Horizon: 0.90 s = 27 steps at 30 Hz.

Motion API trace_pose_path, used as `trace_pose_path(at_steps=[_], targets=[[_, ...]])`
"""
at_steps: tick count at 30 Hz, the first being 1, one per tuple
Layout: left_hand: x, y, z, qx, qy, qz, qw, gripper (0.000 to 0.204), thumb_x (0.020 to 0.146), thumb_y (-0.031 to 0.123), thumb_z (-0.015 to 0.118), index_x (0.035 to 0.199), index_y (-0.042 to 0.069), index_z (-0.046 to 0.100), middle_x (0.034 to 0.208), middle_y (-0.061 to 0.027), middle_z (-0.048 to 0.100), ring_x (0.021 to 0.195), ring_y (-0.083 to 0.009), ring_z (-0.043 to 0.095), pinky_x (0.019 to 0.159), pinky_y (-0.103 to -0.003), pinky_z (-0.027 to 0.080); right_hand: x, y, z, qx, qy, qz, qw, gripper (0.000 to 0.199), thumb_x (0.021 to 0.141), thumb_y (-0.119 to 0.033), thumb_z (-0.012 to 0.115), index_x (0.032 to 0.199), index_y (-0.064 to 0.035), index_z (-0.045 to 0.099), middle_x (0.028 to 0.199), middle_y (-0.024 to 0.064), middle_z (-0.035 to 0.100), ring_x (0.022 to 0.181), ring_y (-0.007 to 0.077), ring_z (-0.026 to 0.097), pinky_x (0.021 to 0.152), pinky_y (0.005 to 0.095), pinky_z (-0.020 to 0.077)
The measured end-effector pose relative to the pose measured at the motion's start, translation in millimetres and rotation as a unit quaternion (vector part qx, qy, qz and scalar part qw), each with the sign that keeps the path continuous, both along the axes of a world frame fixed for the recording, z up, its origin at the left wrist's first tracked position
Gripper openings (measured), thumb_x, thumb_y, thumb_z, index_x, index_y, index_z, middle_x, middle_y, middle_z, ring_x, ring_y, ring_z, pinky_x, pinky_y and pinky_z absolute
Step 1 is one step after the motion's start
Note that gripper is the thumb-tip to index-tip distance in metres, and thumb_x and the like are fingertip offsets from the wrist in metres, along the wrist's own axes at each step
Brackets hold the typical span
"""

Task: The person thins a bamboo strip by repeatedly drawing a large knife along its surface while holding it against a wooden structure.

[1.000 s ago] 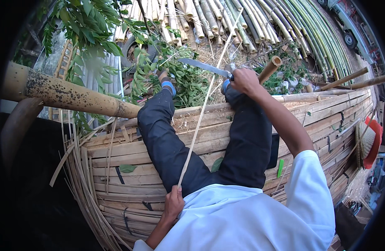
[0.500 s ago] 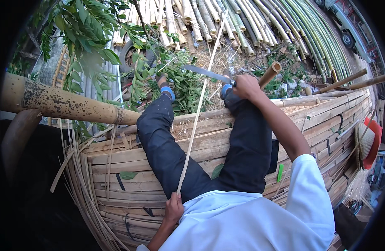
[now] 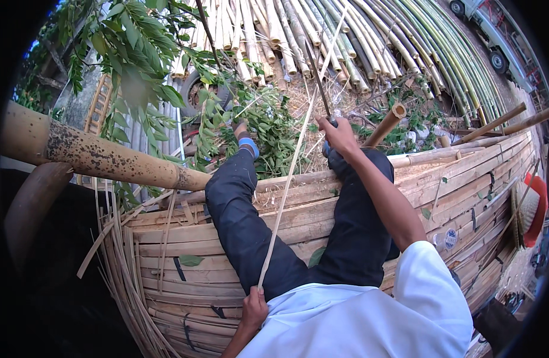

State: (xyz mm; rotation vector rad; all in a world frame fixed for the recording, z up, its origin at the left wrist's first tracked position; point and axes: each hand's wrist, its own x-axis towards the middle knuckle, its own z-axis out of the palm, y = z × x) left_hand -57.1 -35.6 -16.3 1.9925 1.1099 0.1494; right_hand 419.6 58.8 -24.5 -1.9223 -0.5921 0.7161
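Close to my shirt, my left hand point(image 3: 254, 307) is closed around the near end of a long, thin bamboo strip point(image 3: 290, 170). The strip runs away from me between my legs toward the bamboo poles. Above my right knee, my right hand point(image 3: 341, 137) grips a long-bladed knife point(image 3: 314, 70) by its dark handle. Its narrow-looking blade points away from me, slightly left, and lies close beside the strip's far part. Whether blade and strip touch, I cannot tell.
I sit on a stack of split bamboo slats point(image 3: 191, 249). A thick bamboo pole point(image 3: 107, 152) juts in at left, and a cut bamboo stub point(image 3: 385, 126) stands by my right hand. Leafy branches point(image 3: 274, 134), a tyre point(image 3: 194, 95) and rows of bamboo poles point(image 3: 370, 48) lie beyond.
The knife has swung from pointing left across the strip to pointing away from me. My right hand has moved slightly nearer and left; my left hand still holds the strip.
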Motion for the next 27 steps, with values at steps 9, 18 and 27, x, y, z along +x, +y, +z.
trace_pose_path(at_steps=[9,18,27], targets=[[-1.9,10.3,11.6,-0.048,0.035,-0.037,0.998,0.021,0.097,0.023,0.046,0.092,0.003,0.051,0.065,-0.0244,0.055,0.066,-0.0474,0.057,0.052,-0.051,0.042,-102.1,-23.6,9.1,0.144,0.208,0.022,0.967,0.033,0.084,-0.032,0.071,0.069,-0.0045,0.06,0.05,-0.0045,0.045,0.042,0.0055,0.04,0.04,0.0241,0.0287],[74.0,53.8,33.5,-0.245,-0.121,0.045,0.961,0.026,0.1,0.025,0.046,0.109,0.002,0.05,0.079,-0.004,0.056,0.062,-0.0075,0.053,0.053,-0.023,0.045,-190.1,-67.5,32.1,0.076,0.295,0.063,0.95,0.035,0.086,-0.033,0.069,0.068,-0.0037,0.06,0.052,-0.0045,0.047,0.046,0.0043,0.041,0.043,0.0242,0.0317],[88.2,46.1,36.2,-0.19,-0.079,0.04,0.978,0.028,0.102,0.027,0.039,0.093,0.003,0.047,0.059,-0.0041,0.046,0.053,-0.0112,0.046,0.049,-0.029,0.039,-152.8,-95.8,45.8,0.024,-0.209,0.228,0.951,0.02,0.081,-0.027,0.065,0.077,-0.0076,0.06,0.057,0.0154,0.057,0.057,0.0366,0.059,0.053,0.0443,0.0468]])
